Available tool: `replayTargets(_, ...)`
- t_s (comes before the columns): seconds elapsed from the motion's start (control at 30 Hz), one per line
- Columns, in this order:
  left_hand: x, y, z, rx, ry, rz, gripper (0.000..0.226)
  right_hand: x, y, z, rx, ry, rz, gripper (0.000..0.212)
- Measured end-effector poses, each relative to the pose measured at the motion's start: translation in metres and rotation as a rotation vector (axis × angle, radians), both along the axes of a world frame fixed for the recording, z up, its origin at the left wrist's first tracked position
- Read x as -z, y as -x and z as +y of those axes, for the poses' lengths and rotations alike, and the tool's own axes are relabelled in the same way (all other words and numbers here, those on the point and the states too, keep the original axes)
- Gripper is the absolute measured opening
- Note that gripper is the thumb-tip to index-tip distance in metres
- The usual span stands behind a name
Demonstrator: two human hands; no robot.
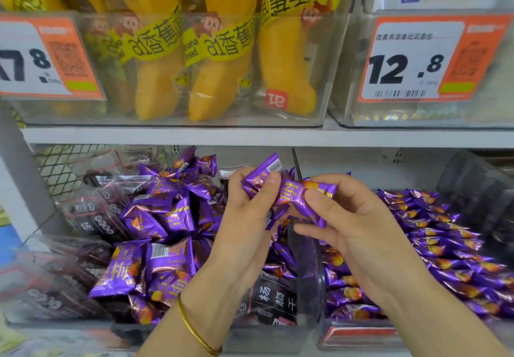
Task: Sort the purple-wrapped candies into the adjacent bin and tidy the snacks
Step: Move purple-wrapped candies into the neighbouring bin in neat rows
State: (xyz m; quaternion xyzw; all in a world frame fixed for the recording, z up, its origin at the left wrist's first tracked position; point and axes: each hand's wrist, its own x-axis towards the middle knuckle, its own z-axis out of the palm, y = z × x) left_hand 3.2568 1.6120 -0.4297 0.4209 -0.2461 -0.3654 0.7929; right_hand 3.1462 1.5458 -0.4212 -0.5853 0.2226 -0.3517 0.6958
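Left hand (244,217) and right hand (353,226) meet above two clear plastic bins, both gripping purple foil-wrapped candies.
The left hand, with a thin gold bangle (194,329) on its wrist, is raised with its fingers curled round a small candy bunch (261,174). The right hand's thumb and fingers pinch one more candy (303,192) that touches the bunch. Below, the left bin (33,245) holds a loose purple heap (155,217) mixed with dark packets (91,217). The right bin (358,334) holds neat purple rows (434,234). Above, a white shelf (167,135) carries yellow banana-bread packs (222,78) and an orange price tag (411,59).
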Motion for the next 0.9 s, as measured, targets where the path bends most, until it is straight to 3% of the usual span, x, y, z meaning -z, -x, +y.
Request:
replayTargets(0.2,0.000,0.006,-0.006,0.004,-0.011,-0.016,0.030,-0.010,0.003,0.000,-0.109,-0.365,-0.167,0.011)
replayTargets(0.37,0.000,0.004,-0.006,-0.044,-0.056,-0.138,0.018,-0.011,0.005,-0.006,-0.072,-0.544,-0.240,0.014)
replayTargets(0.47,0.001,0.007,-0.005,-0.061,-0.048,-0.227,0.025,-0.009,0.007,-0.006,-0.093,-0.476,-0.143,0.017)
replayTargets(0.67,0.002,0.009,-0.004,-0.086,-0.068,-0.348,0.021,-0.007,0.007,-0.007,-0.137,-0.401,-0.188,0.015)
replayTargets(0.8,0.002,0.007,-0.007,-0.070,-0.102,-0.234,0.015,-0.010,0.022,-0.042,0.021,-0.317,-0.202,0.017)
replayTargets(0.9,0.001,0.003,-0.007,-0.029,-0.091,-0.035,0.021,-0.008,0.048,-0.088,0.230,-0.098,-0.022,0.020)
